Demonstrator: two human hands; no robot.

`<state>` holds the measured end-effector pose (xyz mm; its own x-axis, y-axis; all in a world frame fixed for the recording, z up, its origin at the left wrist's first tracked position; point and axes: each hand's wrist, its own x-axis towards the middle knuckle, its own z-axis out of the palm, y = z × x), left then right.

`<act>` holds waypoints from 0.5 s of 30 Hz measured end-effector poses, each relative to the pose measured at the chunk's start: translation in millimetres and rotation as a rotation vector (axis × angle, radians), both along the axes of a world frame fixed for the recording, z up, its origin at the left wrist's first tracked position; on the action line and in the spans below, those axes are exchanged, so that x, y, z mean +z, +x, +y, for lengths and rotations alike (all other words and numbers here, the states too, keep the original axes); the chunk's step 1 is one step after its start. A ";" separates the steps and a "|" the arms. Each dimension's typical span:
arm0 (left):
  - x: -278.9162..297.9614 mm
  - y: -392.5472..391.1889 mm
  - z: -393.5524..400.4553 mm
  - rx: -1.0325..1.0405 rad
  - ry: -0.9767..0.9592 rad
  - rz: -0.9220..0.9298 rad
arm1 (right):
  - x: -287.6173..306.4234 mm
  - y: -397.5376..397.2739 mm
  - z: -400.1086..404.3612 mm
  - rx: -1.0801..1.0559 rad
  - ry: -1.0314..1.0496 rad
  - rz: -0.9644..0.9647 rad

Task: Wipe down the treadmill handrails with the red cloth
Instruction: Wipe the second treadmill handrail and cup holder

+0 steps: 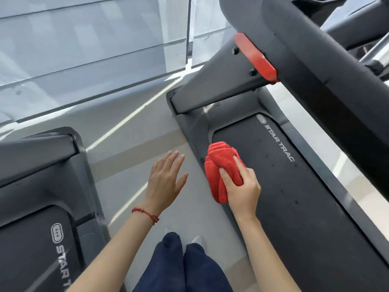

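Note:
A bunched red cloth (221, 167) is gripped by my right hand (242, 186) in mid-air, over the left edge of the treadmill belt (284, 197). The thick black handrail (311, 66) of that treadmill runs diagonally across the upper right, well above and to the right of the cloth, with a red band (254, 55) where it meets the upright. My left hand (166, 178) hovers over the grey floor with fingers straight and spread, holding nothing. A red string bracelet circles that wrist.
A second treadmill (42, 186) stands at the left. Between the two machines runs a strip of grey floor (134, 127), where my legs in dark trousers (179, 264) stand. A glass wall (84, 49) spans the back.

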<state>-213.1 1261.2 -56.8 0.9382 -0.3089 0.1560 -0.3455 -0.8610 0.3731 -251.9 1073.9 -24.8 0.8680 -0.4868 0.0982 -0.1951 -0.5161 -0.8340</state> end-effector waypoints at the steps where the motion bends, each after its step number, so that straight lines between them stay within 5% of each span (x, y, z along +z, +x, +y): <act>1: -3.2 -3.4 -6.6 -0.015 0.014 0.010 | -4.2 -6.8 -6.1 -0.004 0.002 0.011; 15: -24.7 -10.5 -68.2 -0.326 0.114 0.118 | -41.6 -70.7 -53.3 -0.298 0.023 0.108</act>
<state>-223.6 1193.0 -81.5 0.7968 -0.6043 0.0002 -0.5695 -0.7507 0.3348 -322.6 1020.5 -66.4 0.6915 -0.7223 -0.0006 -0.4228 -0.4041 -0.8112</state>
